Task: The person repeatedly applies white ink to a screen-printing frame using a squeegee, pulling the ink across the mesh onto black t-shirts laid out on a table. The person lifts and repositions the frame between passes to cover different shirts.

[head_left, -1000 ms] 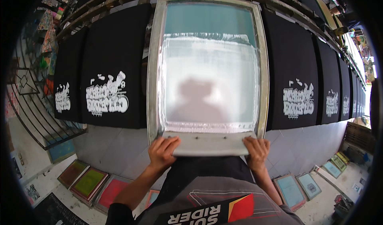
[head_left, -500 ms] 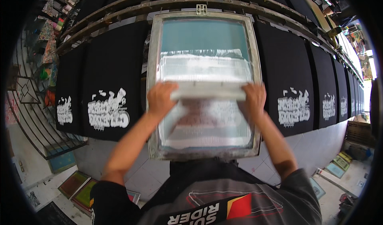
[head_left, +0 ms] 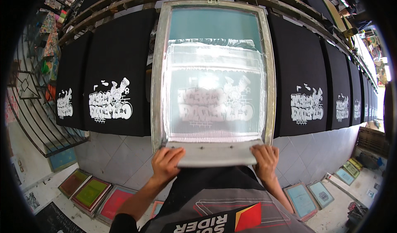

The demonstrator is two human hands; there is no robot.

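A framed printing screen [head_left: 216, 22] with teal mesh lies over the board in front of me, its middle smeared with white ink and the stencil design showing through. At the screen's near end rests a wide squeegee [head_left: 215, 153], close to my body. My left hand [head_left: 167, 163] is closed round the squeegee's left end. My right hand [head_left: 265, 160] grips its right end. A band of white ink [head_left: 206, 137] lies along the squeegee's far edge. The screen's near frame bar is hidden behind the squeegee.
Black fabric panels with white prints stand in a row on both sides, a left one [head_left: 118, 47] and a right one [head_left: 300, 51] nearest. A metal rail [head_left: 124, 10] runs behind them. Coloured screens [head_left: 92, 193] lean low at the left, more blue ones [head_left: 301, 200] at the right.
Both hands have pulled the squeegee from the screen's middle to its near end. The stencil design, covered before, now shows through the mesh.
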